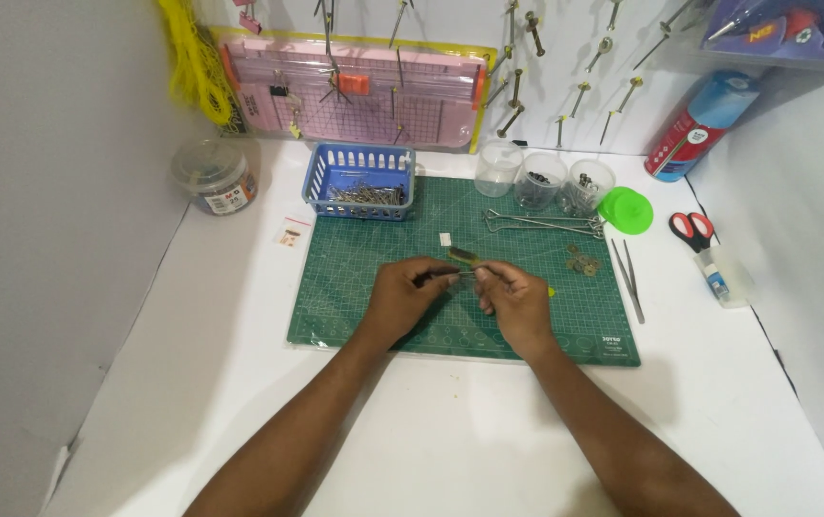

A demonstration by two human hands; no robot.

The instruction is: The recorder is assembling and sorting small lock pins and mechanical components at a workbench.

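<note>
Forearms: reaching from the near table point(450, 431) edge onto the green cutting mat point(364, 287).
Left hand point(402, 299): fingers pinching a thin metal pin point(452, 274) above mat centre.
Right hand point(517, 302): fingers pinching its other end.
Handling: probably light, stiff, slippery; gripping near both ends suits it.

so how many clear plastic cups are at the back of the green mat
3, in a row at the mat's back edge: an empty-looking cup on the left, a middle cup and a right cup beside the green lid, both holding small dark parts.
</note>
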